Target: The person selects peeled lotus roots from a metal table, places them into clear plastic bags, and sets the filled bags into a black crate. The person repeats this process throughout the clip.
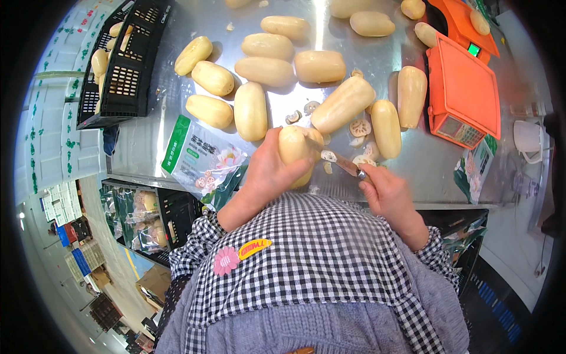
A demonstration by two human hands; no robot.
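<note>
My left hand (276,166) grips a peeled lotus root section (295,144) at the table's near edge. In my right hand (384,190) is the handle of a knife (345,163), its blade lying against the top right of that root. A small cut piece (328,155) clings to the blade. Just beyond, a longer lotus root (344,104) lies slanted. Cut slices (360,128) and trimmed ends (311,106) are scattered beside the knife and the roots. Left of my left hand lies a printed plastic bag (205,155) with a lotus flower on it.
Several peeled lotus roots (264,71) are spread over the metal table (146,146). An orange weighing scale (464,93) stands at right, another bag (475,168) under its near side. A black plastic crate (126,66) holds roots at left. Crates of filled bags (141,217) sit below table height.
</note>
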